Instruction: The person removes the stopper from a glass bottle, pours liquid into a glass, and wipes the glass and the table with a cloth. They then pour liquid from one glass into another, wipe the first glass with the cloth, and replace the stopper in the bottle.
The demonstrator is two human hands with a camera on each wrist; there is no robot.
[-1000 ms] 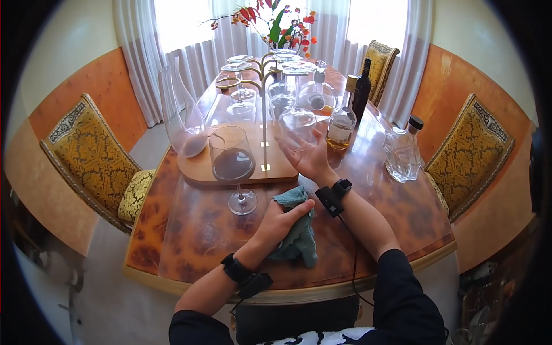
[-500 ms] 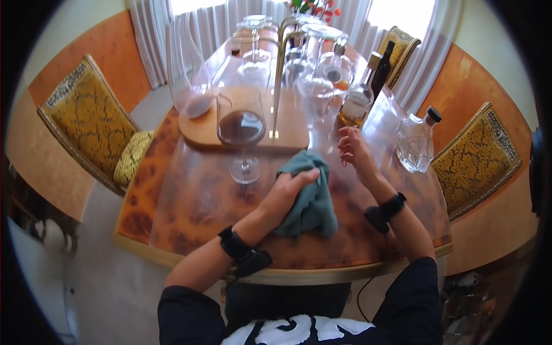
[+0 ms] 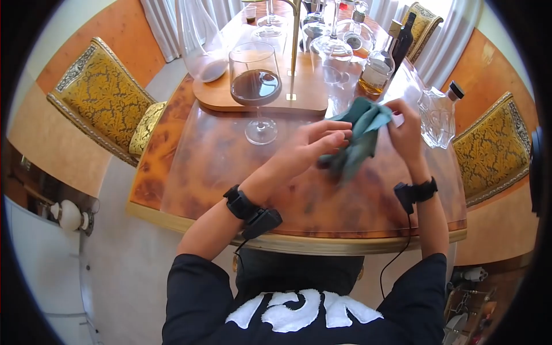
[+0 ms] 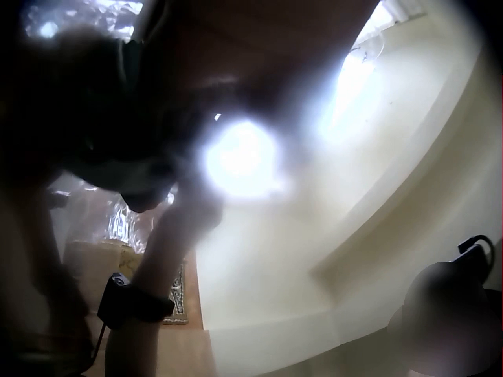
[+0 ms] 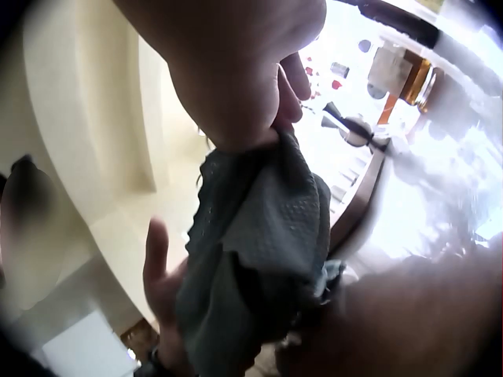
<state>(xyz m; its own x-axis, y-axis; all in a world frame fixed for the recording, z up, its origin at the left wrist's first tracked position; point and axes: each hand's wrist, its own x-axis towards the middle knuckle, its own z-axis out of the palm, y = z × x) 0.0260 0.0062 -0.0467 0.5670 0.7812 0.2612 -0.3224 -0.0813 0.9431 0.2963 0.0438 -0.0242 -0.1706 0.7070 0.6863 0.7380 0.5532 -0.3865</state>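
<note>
A green-blue cloth [image 3: 363, 133] hangs bunched above the front half of the polished table [image 3: 276, 201]. My right hand [image 3: 407, 132] pinches its upper right part between thumb and fingers. Seen from the right wrist, the cloth [image 5: 263, 228] drops in folds from that hand [image 5: 236, 78]. At the cloth's left side is my left hand [image 3: 305, 148], its fingers and thumb extended toward the fabric. To the left of both hands stands a stemmed wine glass [image 3: 256, 86] with dark liquid in its bowl. The left wrist view is mostly dark and glaring.
Behind the wine glass lies a wooden board [image 3: 310, 102] with a brass glass rack [image 3: 294, 52]. A tall decanter [image 3: 208, 64] stands at its left. To the right are an amber liquor bottle [image 3: 376, 75], a dark bottle [image 3: 403, 45] and a clear black-stoppered bottle [image 3: 440, 118].
The left hand gripped the cloth earlier; now its fingers are extended. My right hand was empty and has come to the cloth, pinching it. The cloth has moved up and right.
</note>
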